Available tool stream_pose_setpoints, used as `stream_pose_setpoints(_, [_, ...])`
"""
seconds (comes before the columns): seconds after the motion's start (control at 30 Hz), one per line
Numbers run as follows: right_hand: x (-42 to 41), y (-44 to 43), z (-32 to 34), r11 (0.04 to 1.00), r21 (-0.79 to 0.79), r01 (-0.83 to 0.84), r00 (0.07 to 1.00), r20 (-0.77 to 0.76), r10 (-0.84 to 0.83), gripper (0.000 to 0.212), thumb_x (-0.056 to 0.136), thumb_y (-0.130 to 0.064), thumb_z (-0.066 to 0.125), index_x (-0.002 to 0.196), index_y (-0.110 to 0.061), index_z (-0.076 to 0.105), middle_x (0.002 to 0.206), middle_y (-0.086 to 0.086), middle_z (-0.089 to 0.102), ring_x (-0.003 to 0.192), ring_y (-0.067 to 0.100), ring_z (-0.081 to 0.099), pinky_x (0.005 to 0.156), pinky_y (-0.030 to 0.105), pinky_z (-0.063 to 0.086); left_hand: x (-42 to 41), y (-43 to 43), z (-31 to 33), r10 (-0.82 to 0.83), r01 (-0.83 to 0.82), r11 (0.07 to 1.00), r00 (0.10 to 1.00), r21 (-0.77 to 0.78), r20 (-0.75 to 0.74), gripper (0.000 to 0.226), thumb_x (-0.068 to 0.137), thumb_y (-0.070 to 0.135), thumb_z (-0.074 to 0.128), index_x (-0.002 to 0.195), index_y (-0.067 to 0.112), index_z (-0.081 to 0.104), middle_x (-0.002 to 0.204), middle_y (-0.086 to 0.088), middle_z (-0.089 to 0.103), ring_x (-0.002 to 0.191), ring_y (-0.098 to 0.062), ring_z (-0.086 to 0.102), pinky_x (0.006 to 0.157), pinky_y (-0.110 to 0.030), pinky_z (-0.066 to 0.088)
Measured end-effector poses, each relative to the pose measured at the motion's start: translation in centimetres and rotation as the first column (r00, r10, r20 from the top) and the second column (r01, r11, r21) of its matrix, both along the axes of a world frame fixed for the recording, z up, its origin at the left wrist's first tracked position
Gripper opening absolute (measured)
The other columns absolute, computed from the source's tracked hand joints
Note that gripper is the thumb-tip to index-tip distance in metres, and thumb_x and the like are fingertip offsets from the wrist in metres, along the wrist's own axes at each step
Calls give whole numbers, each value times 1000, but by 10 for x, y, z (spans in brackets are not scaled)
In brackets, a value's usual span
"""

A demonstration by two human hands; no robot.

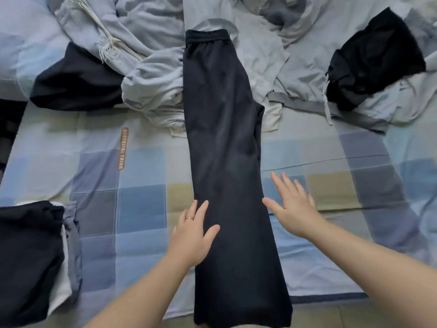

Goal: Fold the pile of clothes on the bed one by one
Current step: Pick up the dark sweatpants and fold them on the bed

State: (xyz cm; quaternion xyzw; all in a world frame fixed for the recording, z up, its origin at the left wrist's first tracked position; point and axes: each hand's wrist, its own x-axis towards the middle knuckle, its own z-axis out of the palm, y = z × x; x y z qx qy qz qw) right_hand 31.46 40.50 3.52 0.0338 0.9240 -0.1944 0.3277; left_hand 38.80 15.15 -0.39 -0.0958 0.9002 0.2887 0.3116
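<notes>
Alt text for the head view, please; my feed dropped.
Long black fabric trousers lie folded lengthwise on the blue checked bedsheet, left hand flat on their left edge, right hand open beside the right. Crumpled grey clothes behind.

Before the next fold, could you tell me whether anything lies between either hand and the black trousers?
Nothing visible does. The left hand rests flat on the left edge of the black trousers, and the right hand is spread open with its thumb at their right edge, over bare bed sheet.

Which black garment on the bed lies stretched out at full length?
The black trousers in the middle, laid flat and straight; the others are bunched up or folded.
</notes>
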Motion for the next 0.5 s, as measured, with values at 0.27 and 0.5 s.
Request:
stream_pose_setpoints(0.27, [143,30,-86,972,-202,119,987,127,-95,70,102,-43,50,160,-31,13,166,-8,19,150,20,26,121,43,25,159,20,-75,296,-310,949,940,61,170,83,96,41,64,161,22,15,164,1,26,146,-24,33,118,-43,34])
stream_pose_setpoints(0.5, [199,28,-153,944,-171,283,959,72,-275,73,93,-36,64,155,-20,27,150,3,37,136,26,41,112,42,37,186,36,-110,506,-512,856,859,79,82,65,92,35,67,145,26,30,140,6,52,118,-25,58,94,-48,54])
